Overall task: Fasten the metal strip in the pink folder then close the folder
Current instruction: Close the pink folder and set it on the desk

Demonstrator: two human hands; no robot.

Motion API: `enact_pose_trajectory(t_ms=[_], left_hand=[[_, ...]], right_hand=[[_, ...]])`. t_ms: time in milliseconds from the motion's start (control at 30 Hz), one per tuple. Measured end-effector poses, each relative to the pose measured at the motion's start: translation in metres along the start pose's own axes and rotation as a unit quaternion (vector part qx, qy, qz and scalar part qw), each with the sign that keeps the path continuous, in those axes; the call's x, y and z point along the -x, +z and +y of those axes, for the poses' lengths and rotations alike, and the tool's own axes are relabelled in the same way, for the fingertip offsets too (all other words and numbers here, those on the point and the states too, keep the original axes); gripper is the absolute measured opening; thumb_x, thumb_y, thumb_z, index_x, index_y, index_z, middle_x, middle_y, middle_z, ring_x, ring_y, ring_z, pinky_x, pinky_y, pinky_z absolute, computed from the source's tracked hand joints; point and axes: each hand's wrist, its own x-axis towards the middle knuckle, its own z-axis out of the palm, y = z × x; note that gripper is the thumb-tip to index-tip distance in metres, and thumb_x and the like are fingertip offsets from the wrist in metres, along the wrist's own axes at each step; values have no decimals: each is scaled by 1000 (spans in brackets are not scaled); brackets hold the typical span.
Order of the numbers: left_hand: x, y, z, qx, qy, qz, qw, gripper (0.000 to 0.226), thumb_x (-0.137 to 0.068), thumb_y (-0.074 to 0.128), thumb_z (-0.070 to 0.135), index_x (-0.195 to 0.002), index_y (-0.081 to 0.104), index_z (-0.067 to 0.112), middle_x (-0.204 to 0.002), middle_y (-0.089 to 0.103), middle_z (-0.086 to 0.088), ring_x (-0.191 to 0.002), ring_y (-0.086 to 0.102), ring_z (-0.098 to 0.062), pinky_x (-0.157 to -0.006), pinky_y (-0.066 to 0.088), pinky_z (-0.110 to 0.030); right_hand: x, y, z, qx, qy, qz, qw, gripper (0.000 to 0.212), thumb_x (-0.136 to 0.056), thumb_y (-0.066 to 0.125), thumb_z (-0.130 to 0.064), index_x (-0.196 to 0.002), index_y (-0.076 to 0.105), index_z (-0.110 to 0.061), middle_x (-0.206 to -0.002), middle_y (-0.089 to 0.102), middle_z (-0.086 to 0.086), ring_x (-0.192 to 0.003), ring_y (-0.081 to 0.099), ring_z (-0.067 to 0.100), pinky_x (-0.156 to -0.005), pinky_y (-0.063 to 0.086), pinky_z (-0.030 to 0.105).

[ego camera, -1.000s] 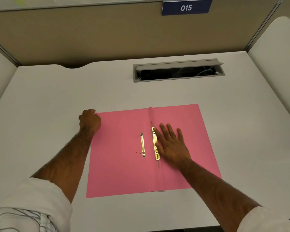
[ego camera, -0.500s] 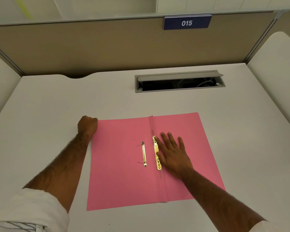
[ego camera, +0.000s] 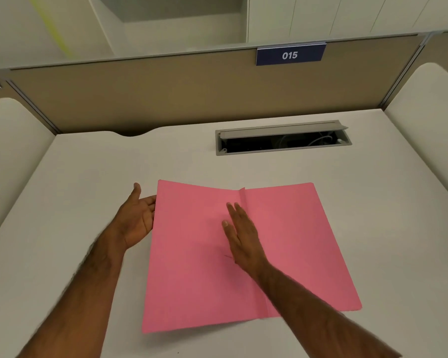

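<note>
The pink folder (ego camera: 295, 241) lies open on the white desk (ego camera: 88, 177). Its left cover is raised a little off the desk, with a shadow under the near corner. My left hand (ego camera: 137, 220) holds that cover's left edge, fingers behind it and thumb up. My right hand (ego camera: 243, 241) lies flat with fingers together across the inside, just left of the spine fold. No metal strip shows; the spot where the strips lay is under my right hand.
A grey cable opening (ego camera: 282, 139) with its lid up is set into the desk behind the folder. A tan partition (ego camera: 192, 94) with a blue "015" sign (ego camera: 290, 55) closes the back. White side panels stand left and right.
My left hand turned from a fist at the folder's corner to gripping the left cover's edge and lifted it. My right hand slid left over the two gold strips. The view tilted up.
</note>
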Motion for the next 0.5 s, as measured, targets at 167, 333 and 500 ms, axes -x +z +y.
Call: enact_pose_trajectory(t_ms=[167, 333, 500], left_hand=[[30, 34, 2, 62, 18, -81, 995, 95, -85, 29, 83, -144, 52, 12, -144, 59, -14, -128, 62, -32, -101, 54, -46], [48, 81, -22, 87, 45, -101, 990, 93, -85, 22, 85, -145, 51, 20, -145, 59, -9, -131, 58, -33, -106, 49, -54], [60, 135, -37, 49, 100, -64, 992, 80, -95, 15, 72, -141, 54, 19, -128, 71, -4, -113, 71, -22, -87, 60, -36]], right_hand=[[4, 4, -53, -192, 43, -31, 980, 54, -102, 31, -54, -154, 21, -40, -164, 16, -17, -150, 12, 1, -125, 12, 39], [10, -4, -86, -254, 40, -51, 965, 56, -102, 28, -50, -155, 19, -35, -164, 17, -17, -149, 14, 0, -125, 11, 36], [10, -11, -99, -288, 47, -41, 956, 68, -93, 23, -62, -155, 21, -35, -163, 19, -19, -148, 16, -1, -126, 11, 38]])
